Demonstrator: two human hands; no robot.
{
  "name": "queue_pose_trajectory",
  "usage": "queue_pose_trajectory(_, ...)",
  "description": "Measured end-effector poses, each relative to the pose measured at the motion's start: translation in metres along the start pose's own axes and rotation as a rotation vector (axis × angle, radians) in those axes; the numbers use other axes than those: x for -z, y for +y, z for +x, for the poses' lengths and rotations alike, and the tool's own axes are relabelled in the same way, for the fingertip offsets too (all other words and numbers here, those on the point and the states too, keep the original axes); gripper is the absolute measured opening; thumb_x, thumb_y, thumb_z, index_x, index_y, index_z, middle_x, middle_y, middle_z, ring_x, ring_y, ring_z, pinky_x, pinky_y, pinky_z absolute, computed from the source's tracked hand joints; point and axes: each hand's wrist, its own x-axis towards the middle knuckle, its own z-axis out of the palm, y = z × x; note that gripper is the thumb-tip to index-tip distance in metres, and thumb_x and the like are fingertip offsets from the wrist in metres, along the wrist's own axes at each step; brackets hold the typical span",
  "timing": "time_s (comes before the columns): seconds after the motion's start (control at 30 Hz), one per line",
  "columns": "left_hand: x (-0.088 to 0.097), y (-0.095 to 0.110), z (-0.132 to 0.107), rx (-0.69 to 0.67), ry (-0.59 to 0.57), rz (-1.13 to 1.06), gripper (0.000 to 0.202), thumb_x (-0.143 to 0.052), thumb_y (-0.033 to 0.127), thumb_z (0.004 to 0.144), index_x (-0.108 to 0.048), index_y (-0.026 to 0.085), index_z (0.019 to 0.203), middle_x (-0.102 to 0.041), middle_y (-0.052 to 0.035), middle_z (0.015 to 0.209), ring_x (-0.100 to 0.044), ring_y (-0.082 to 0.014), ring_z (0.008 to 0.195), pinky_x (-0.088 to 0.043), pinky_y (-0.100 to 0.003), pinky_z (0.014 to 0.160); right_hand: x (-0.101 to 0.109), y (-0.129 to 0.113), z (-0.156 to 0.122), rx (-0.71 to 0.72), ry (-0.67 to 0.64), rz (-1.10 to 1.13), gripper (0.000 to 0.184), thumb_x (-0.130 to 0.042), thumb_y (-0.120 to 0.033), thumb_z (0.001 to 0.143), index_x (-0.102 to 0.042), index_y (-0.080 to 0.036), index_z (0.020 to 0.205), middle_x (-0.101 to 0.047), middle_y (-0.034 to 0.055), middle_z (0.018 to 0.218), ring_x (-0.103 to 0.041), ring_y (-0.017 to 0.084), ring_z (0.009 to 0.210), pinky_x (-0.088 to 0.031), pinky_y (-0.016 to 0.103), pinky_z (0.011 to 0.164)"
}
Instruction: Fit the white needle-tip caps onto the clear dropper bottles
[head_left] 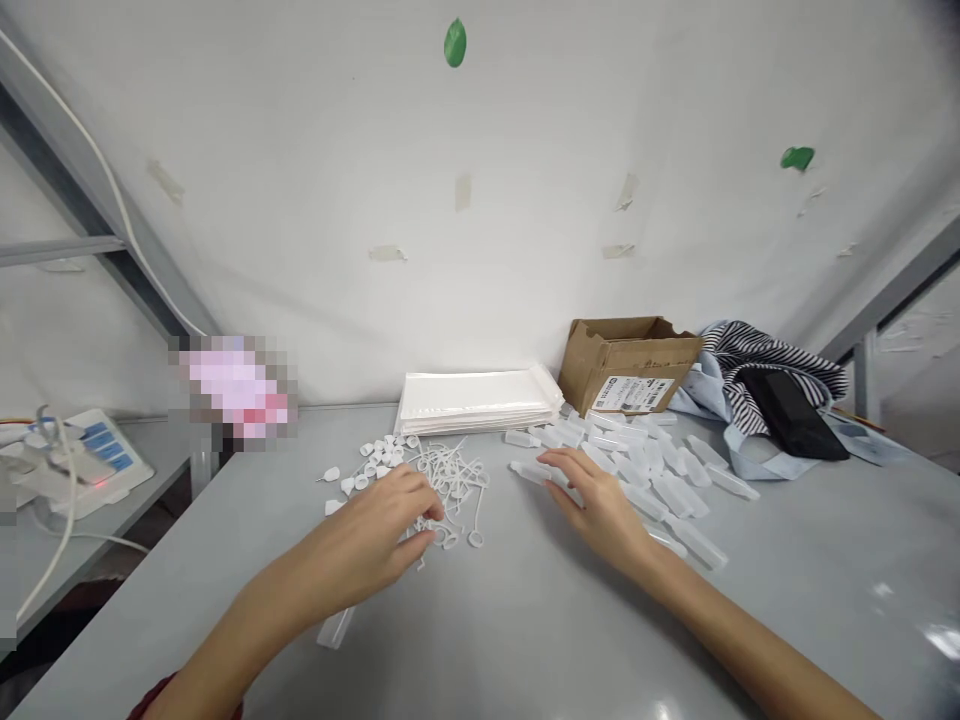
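Note:
My left hand [394,525] is over a pile of small white plastic caps [386,455] and thin white straps with ring ends [454,475]. Its thumb and index finger are apart, and nothing shows between them; the other fingers are partly hidden. Low over the table, my right hand [600,500] has its thumb and fingers around a translucent plastic bottle [529,472] with a narrow tip, which lies at the left side of a heap of similar bottles [679,490]. Another translucent bottle [336,628] lies beside my left forearm.
A stack of white padded envelopes [476,400] lies against the wall. An open cardboard box [630,365] with a label stands behind the bottles. Farther right are striped cloth [780,355] and a black flat case [795,415]. At left, a device with cables [97,465] sits on a side surface.

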Motion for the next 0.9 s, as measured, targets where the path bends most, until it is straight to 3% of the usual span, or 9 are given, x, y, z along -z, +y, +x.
queue_pose_trajectory(0.13,-0.021,0.002,0.017,0.041,-0.001,0.021,0.012,-0.053,0.015,0.079,-0.064,0.020,0.079,-0.066,-0.0038,0.083,-0.063,-0.0228,0.080,-0.047,-0.030,0.067,-0.006,0.004,-0.003,0.109,-0.114,-0.097,0.029,-0.049,-0.018,0.086,-0.064,-0.017,0.111,-0.062,0.0151,0.125,-0.052,0.031,0.121,-0.042,0.053,0.101)
queue_pose_trajectory(0.3,-0.042,0.005,0.018,0.039,0.036,0.008,0.020,-0.050,0.012,0.081,-0.064,0.019,0.069,-0.065,-0.0037,0.073,-0.062,-0.0216,0.073,-0.047,-0.031,0.065,-0.012,0.004,-0.008,0.131,-0.184,-0.177,0.035,-0.047,-0.012,0.086,-0.060,-0.016,0.118,-0.056,0.0169,0.133,-0.049,0.031,0.125,-0.043,0.053,0.101)
queue_pose_trajectory(0.4,-0.050,0.015,0.018,-0.012,0.073,-0.027,0.022,-0.046,0.013,0.087,-0.065,0.020,0.078,-0.065,-0.0034,0.080,-0.061,-0.0205,0.080,-0.048,-0.031,0.069,-0.011,0.001,-0.008,0.128,-0.197,-0.202,0.034,-0.046,-0.010,0.086,-0.061,-0.019,0.116,-0.061,0.0140,0.125,-0.056,0.029,0.116,-0.047,0.049,0.096)
queue_pose_trajectory(0.63,-0.060,0.023,0.016,-0.259,0.553,-0.161,0.020,-0.046,0.011,0.092,-0.063,0.022,0.091,-0.067,-0.0041,0.097,-0.061,-0.0185,0.090,-0.051,-0.030,0.075,-0.016,-0.003,-0.007,0.086,-0.186,-0.222,0.023,-0.045,-0.010,0.088,-0.063,-0.021,0.099,-0.066,0.0110,0.101,-0.060,0.026,0.095,-0.049,0.042,0.082)
queue_pose_trajectory(0.77,-0.057,0.022,0.017,-0.315,0.659,-0.135,0.019,-0.049,0.006,0.090,-0.063,0.019,0.090,-0.068,-0.0071,0.102,-0.062,-0.0200,0.099,-0.052,-0.031,0.082,-0.019,-0.007,-0.010,0.038,-0.161,-0.194,0.016,-0.046,-0.015,0.089,-0.059,-0.020,0.083,-0.064,0.0087,0.088,-0.059,0.023,0.083,-0.049,0.037,0.073)
queue_pose_trajectory(0.9,-0.054,0.023,0.017,-0.288,0.659,-0.170,0.019,-0.050,0.007,0.089,-0.064,0.019,0.088,-0.070,-0.0061,0.095,-0.064,-0.0195,0.096,-0.054,-0.030,0.079,-0.015,-0.021,-0.016,0.004,-0.130,-0.118,0.005,-0.052,-0.018,0.088,-0.056,-0.021,0.087,-0.065,0.0063,0.089,-0.062,0.020,0.081,-0.050,0.032,0.069)
